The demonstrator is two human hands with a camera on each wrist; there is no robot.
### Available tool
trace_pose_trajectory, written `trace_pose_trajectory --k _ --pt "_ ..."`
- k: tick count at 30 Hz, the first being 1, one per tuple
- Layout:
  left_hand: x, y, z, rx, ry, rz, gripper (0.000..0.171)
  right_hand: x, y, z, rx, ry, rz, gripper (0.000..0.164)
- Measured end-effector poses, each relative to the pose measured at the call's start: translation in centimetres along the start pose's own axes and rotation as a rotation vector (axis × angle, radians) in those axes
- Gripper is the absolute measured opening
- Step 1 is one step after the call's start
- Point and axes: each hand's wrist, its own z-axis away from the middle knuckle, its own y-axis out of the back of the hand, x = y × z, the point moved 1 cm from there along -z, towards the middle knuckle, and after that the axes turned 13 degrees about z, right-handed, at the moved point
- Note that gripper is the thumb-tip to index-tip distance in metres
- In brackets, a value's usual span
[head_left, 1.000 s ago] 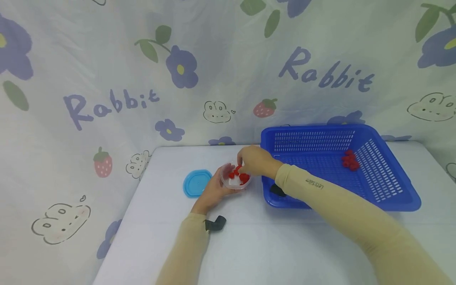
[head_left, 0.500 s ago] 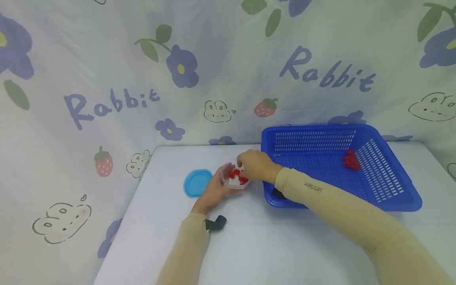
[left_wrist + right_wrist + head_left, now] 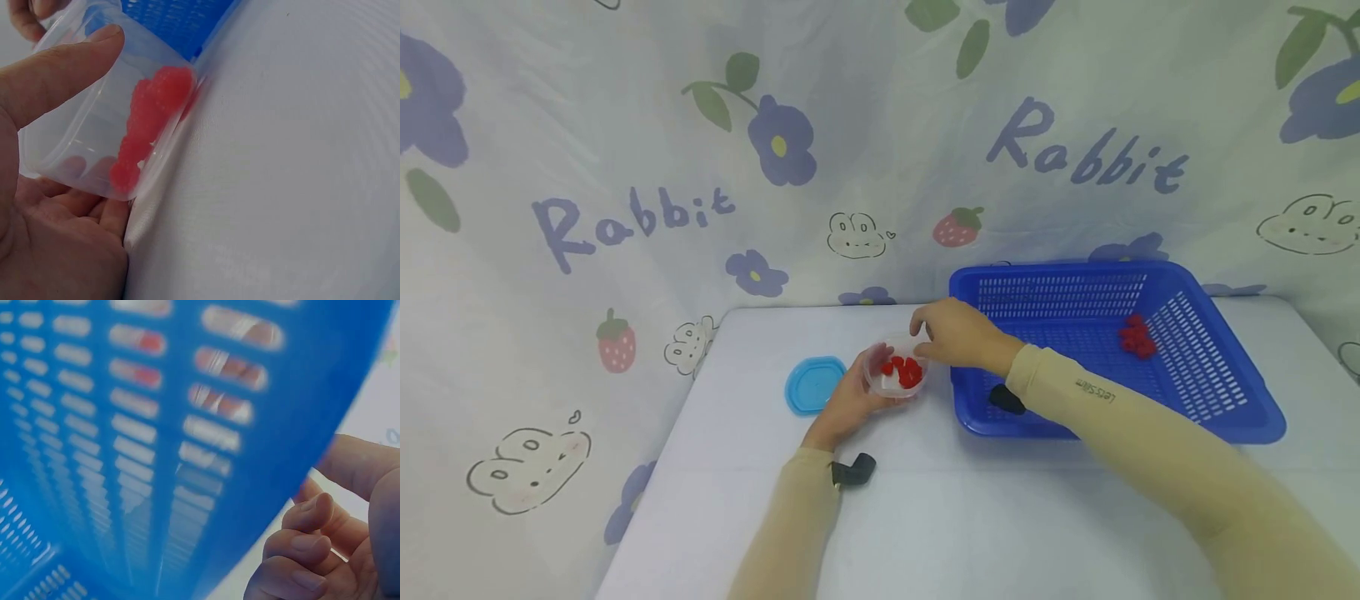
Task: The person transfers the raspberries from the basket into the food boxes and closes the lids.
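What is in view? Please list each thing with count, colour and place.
Table: one, white, foreground
Printed cloth: one, whitish, behind table
Perforated basket: one, blue, table's right side
Small pieces: several, red, inside basket, right side
Lid: one, light blue, table's left side
Tub: one, clear, between lid and basket
Raspberries: several, red, tub's bottom
Wrist cameras: two, black, at wrists
Sleeves: two, beige, on arms
Left hand: one, gripping tub
Right hand: one, near tub's right rim

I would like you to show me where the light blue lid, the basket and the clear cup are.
Light blue lid [image 3: 816, 387], head view: middle of its flat face.
Basket [image 3: 1067, 271], head view: rim of the far wall.
Clear cup [image 3: 103, 136], left wrist view: its side wall.
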Motion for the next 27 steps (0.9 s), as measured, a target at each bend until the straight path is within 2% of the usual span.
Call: trace_pose_trajectory --k 8,13,19,27 --pt "0.1 0.0 0.1 0.026 0.025 -0.01 0.092 2.8 1.2 1.6 0.057 -0.001 -0.081 0.02" --pt "0.2 0.1 0.1 0.027 0.013 -0.007 0.09 5.1 1.5 2.5 0.081 0.001 -0.106 0.023" --pt "0.1 0.2 0.0 0.013 0.018 -0.007 0.09 8.0 1.8 3.9 0.054 -0.017 -0.104 0.028" --pt "0.2 0.0 0.2 0.006 0.006 -0.014 0.089 11.7 2.6 5.6 -0.003 -0.104 -0.048 0.036"
